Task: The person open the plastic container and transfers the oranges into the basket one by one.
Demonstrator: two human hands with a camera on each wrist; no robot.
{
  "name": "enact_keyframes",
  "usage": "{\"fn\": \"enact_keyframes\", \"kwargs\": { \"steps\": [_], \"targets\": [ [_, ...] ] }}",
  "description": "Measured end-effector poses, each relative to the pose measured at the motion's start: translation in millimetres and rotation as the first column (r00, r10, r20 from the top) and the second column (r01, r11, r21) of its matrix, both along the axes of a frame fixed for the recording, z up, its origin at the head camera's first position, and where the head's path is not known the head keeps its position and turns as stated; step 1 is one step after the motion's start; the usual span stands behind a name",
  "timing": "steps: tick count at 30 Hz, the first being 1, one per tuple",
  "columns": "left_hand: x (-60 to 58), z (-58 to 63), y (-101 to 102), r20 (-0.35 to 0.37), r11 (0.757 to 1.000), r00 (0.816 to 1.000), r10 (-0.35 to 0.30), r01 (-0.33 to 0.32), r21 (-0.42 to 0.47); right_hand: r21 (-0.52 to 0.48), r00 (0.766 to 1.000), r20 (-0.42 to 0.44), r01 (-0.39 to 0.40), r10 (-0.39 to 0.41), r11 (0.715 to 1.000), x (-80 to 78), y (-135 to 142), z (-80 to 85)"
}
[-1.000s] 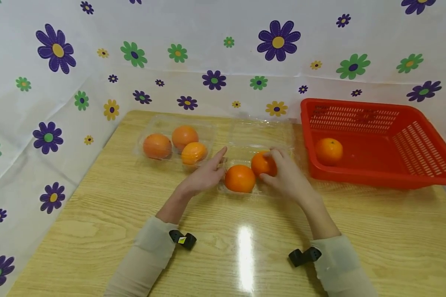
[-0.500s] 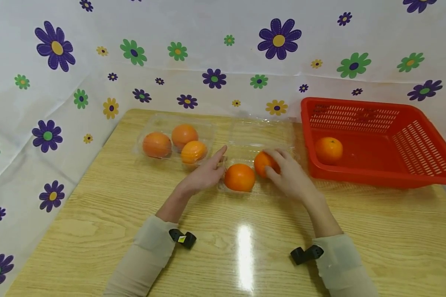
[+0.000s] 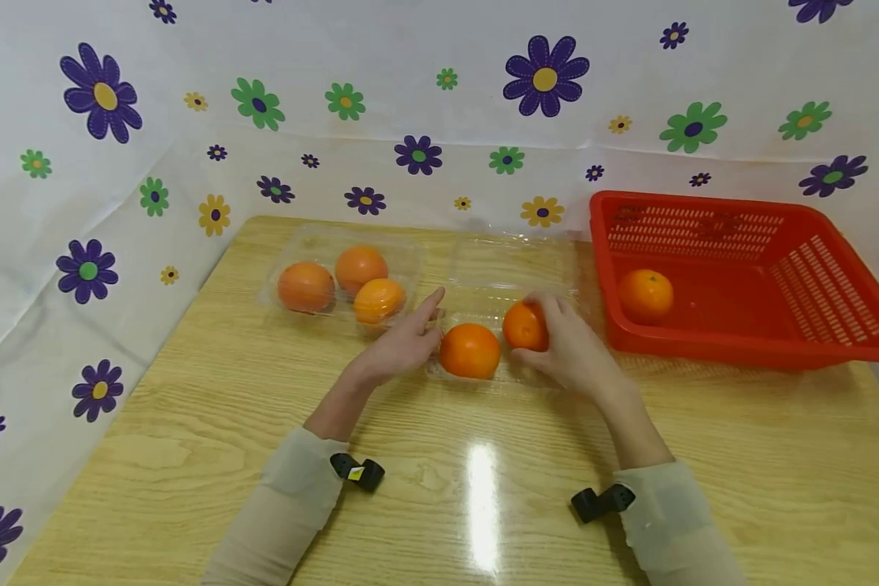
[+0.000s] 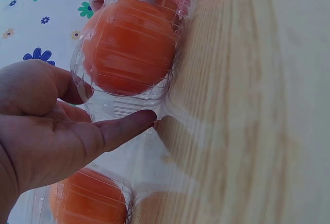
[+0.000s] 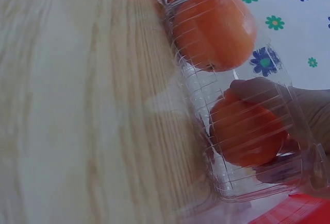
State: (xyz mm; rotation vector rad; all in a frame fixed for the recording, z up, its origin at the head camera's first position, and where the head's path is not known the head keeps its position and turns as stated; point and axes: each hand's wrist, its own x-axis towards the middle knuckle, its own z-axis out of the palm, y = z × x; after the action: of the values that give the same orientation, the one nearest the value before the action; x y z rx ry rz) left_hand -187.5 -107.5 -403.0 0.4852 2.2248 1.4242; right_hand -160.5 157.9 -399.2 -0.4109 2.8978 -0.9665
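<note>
In the head view my right hand (image 3: 575,350) grips an orange (image 3: 525,327) in the right part of an open clear plastic clamshell box (image 3: 513,262). The right wrist view shows the thumb and fingers around that orange (image 5: 247,131), seen through the box wall. A second orange (image 3: 470,352) sits at the left of the same box. My left hand (image 3: 399,350) touches the box's left end with its index finger stretched out. In the left wrist view, the digits of this hand (image 4: 67,131) lie against the rim and lower wall.
To the left stands another clear box (image 3: 315,238) holding three oranges (image 3: 361,270). A red plastic basket (image 3: 747,358) with one orange (image 3: 645,296) inside is at the right. Flower-patterned cloth (image 3: 381,49) hangs behind the wooden table (image 3: 410,521).
The orange in my right hand has shifted slightly right and turned, so a spot on its skin now faces the head camera. My left hand stays at the box's left end.
</note>
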Motion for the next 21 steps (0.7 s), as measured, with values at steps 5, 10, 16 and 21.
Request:
{"fn": "enact_keyframes", "kwargs": {
  "steps": [5, 10, 16, 21],
  "targets": [
    [0.1, -0.3, 0.1, 0.01, 1.0, 1.0, 0.004, -0.004, 0.017, 0.044, 0.999, -0.052, 0.007, -0.005, 0.999, -1.1, -1.6, -2.2],
    [-0.4, -0.9, 0.0, 0.014, 1.0, 1.0, 0.005, -0.006, 0.023, 0.072, 0.999, -0.013, 0.03, -0.03, 0.997, -0.6, -2.2, -2.5],
    [-0.3, -1.4, -0.5, 0.012, 1.0, 1.0, 0.006, -0.006, 0.015, 0.111, 1.0, -0.008, 0.02, -0.02, 0.994, -1.4, -3.0, -2.4],
    [0.3, -0.6, -0.7, 0.008, 1.0, 1.0, 0.006, -0.006, 0.01, 0.158, 0.999, -0.017, -0.026, 0.029, 0.987, -0.8, -3.1, -1.7]
  ]
}}
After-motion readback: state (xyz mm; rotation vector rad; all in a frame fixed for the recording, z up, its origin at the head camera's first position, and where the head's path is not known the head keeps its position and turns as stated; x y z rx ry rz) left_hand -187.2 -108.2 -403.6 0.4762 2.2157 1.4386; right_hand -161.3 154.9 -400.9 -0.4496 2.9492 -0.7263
